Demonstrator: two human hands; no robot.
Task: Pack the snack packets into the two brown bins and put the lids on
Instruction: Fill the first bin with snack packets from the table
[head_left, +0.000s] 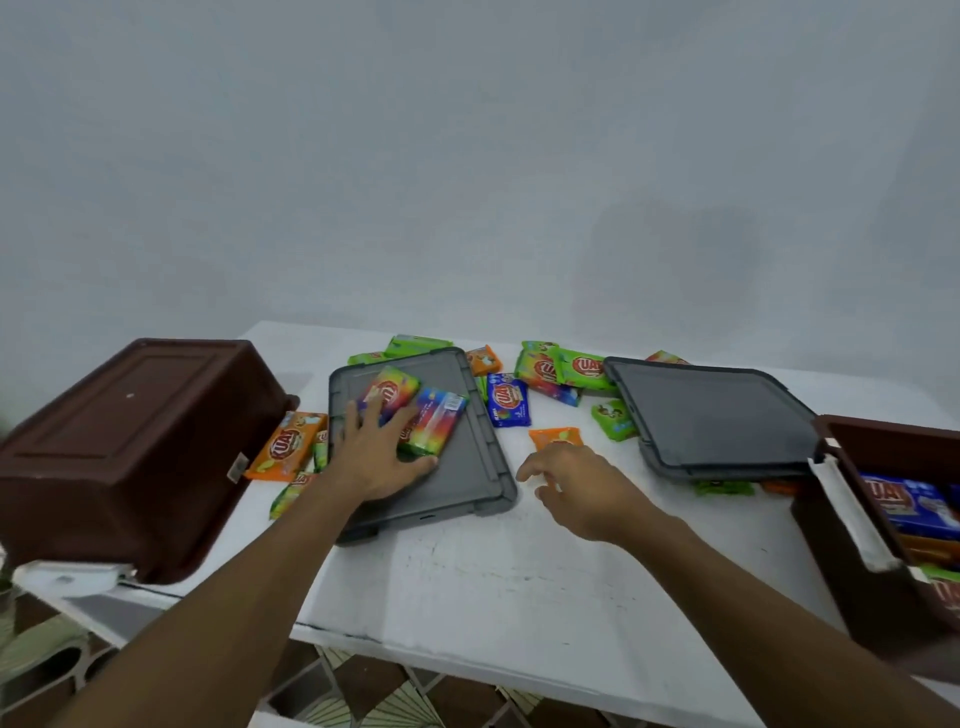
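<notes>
Two grey lids lie flat on the white table (493, 587). On the left lid (467, 493) rest two rainbow snack packets, and my left hand (382, 457) lies there with thumb and fingers around the near end of the right rainbow packet (439, 421). My right hand (576, 483) hovers with fingers apart just short of a small orange packet (556, 435), holding nothing. The left brown bin (130, 441) is tipped bottom-up at the table's left end. The right brown bin (831, 525) stands at the right edge with blue and orange packets inside.
Green, blue and orange packets lie scattered behind and between the lids, some partly under the right lid (717, 415). An orange packet (285, 441) lies beside the tipped bin. A plain wall rises behind; patterned floor shows below the table's front edge.
</notes>
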